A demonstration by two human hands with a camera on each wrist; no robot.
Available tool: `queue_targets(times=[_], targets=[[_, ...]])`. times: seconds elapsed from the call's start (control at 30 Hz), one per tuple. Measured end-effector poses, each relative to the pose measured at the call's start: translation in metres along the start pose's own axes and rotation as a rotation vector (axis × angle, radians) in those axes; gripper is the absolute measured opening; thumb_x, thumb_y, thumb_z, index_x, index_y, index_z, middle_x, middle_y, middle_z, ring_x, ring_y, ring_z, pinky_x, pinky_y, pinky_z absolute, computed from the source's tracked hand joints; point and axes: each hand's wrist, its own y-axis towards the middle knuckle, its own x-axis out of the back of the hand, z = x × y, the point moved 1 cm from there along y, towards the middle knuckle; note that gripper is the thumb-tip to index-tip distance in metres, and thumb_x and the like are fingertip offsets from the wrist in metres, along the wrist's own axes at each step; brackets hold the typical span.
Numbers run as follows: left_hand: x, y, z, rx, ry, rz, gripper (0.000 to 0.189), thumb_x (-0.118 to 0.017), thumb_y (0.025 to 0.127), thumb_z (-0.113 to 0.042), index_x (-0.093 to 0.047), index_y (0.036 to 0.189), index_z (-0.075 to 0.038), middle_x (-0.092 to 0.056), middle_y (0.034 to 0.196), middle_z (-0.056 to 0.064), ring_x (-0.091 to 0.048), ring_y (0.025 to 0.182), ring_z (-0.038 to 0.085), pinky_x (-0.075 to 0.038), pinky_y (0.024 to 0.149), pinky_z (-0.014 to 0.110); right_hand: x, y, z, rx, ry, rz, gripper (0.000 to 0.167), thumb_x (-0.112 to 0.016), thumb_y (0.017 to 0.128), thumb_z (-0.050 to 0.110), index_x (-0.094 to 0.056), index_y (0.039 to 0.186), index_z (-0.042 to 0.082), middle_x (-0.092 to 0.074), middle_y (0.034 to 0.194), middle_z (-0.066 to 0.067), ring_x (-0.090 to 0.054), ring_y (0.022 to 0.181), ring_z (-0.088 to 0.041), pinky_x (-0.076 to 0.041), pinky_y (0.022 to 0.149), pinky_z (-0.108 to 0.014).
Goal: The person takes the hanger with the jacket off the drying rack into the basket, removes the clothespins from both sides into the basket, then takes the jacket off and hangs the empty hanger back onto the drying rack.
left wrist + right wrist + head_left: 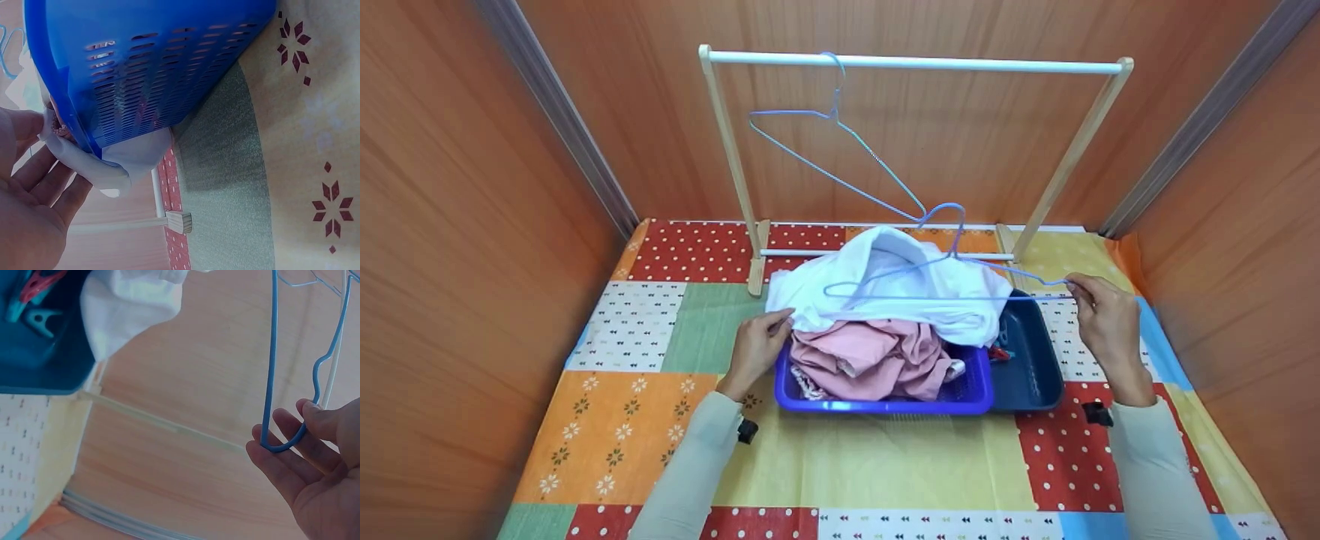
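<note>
The rack (1072, 161) stands at the far side, a hanger (834, 116) left of centre on its rail (960, 64). Before it sits the basket (885, 407), a garment (862, 360) in its near part, a second garment (885, 311) across the far part. The tray (1039, 364) (clothespins (1000, 354) inside) lies right of the basket. The left hand (756, 349) is at the basket's left; from the right hand (1110, 326), right of the tray, a second hanger (952, 298) extends leftward.

My left sleeve (690, 465): pale grey-green — long
My right sleeve (1159, 465): matching
Left wrist block (747, 431): small, black
Right wrist block (1098, 414): black
</note>
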Motion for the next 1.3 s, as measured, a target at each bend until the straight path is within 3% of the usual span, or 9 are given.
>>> queue_targets(times=[0.17,0.27,0.4,0.77,0.87,0.97,1.1,1.2,1.3], targets=[[-0.001,0.0,0.0,-0.015,0.0,-0.011,0.022,-0.068,0.092,-0.012,-0.075,0.111,-0.007,-0.076,0.102,0.013,-0.073,0.09,0.024,-0.058,0.079,0.044,0.004,0.002,-0.001,-0.028,-0.002,-0.005,0.015,-0.063,0.094,0.007,-0.073,0.1,-0.004,-0.073,0.096,-0.024,-0.069,0.089,-0.042,-0.051,0.076,-0.049],[-0.001,0.0,0.0,-0.018,0.006,-0.014,0.021,-0.068,0.092,-0.013,-0.076,0.111,-0.007,-0.076,0.101,0.012,-0.073,0.09,0.024,-0.057,0.079,0.044,0.007,0.002,-0.002,-0.089,-0.005,-0.002,0.018,-0.063,0.095,0.01,-0.073,0.105,-0.002,-0.073,0.1,-0.022,-0.069,0.09,-0.039,-0.054,0.079,-0.025],[-0.001,0.0,0.0,-0.001,-0.003,-0.003,0.021,-0.067,0.093,-0.014,-0.076,0.111,-0.008,-0.076,0.103,0.012,-0.073,0.092,0.023,-0.058,0.081,0.043,0.011,0.004,-0.003,-0.136,0.002,-0.032,0.02,-0.064,0.095,0.011,-0.073,0.107,-0.002,-0.073,0.101,-0.022,-0.067,0.086,-0.037,-0.034,0.076,0.0],[-0.001,0.001,0.001,-0.004,0.004,-0.003,0.022,-0.067,0.093,-0.013,-0.075,0.112,-0.007,-0.076,0.1,0.012,-0.068,0.081,0.018,-0.057,0.077,0.043,0.019,0.011,-0.004,-0.209,0.019,-0.069,0.023,-0.062,0.096,0.012,-0.071,0.111,-0.003,-0.072,0.106,-0.024,-0.068,0.087,-0.037,-0.031,0.07,0.0],[-0.001,0.0,0.001,-0.009,0.011,-0.008,0.021,-0.067,0.093,-0.014,-0.075,0.111,-0.008,-0.076,0.099,0.012,-0.069,0.083,0.019,-0.056,0.08,0.044,0.021,0.013,-0.005,-0.202,0.015,-0.089,0.022,-0.063,0.095,0.01,-0.071,0.109,-0.005,-0.072,0.104,-0.024,-0.068,0.084,-0.019,-0.031,0.072,-0.001],[-0.001,0.0,0.001,-0.006,0.01,-0.008,0.021,-0.067,0.093,-0.015,-0.075,0.111,-0.008,-0.076,0.098,0.011,-0.068,0.082,0.019,-0.056,0.08,0.044,0.023,0.016,-0.006,-0.204,0.002,-0.106,0.021,-0.063,0.095,0.009,-0.072,0.108,-0.005,-0.072,0.104,-0.024,-0.064,0.083,-0.011,-0.031,0.072,-0.001],[0.0,0.0,0.001,0.004,0.006,-0.002,0.021,-0.066,0.094,-0.015,-0.075,0.112,-0.008,-0.076,0.087,0.008,-0.057,0.069,0.013,-0.054,0.072,0.038,0.026,0.02,-0.006,-0.241,-0.011,-0.103,0.024,-0.062,0.096,0.013,-0.072,0.111,-0.003,-0.072,0.107,-0.023,-0.068,0.088,-0.026,-0.031,0.071,-0.002],[0.0,0.0,0.001,0.006,0.009,0.0,0.021,-0.066,0.094,-0.015,-0.075,0.112,-0.008,-0.072,0.077,0.006,-0.05,0.064,0.011,-0.05,0.068,0.033,0.029,0.023,-0.007,-0.28,-0.009,-0.106,0.026,-0.062,0.096,0.016,-0.072,0.112,-0.002,-0.073,0.108,-0.021,-0.067,0.087,-0.007,-0.032,0.071,-0.002],[0.0,0.0,0.001,0.006,0.011,0.003,0.022,-0.066,0.094,-0.015,-0.075,0.112,-0.009,-0.068,0.071,0.004,-0.047,0.061,0.01,-0.047,0.065,0.03,0.032,0.027,-0.007,-0.313,0.006,-0.118,0.026,-0.062,0.096,0.017,-0.072,0.112,-0.001,-0.073,0.107,-0.02,-0.052,0.078,0.017,-0.033,0.067,-0.002]])
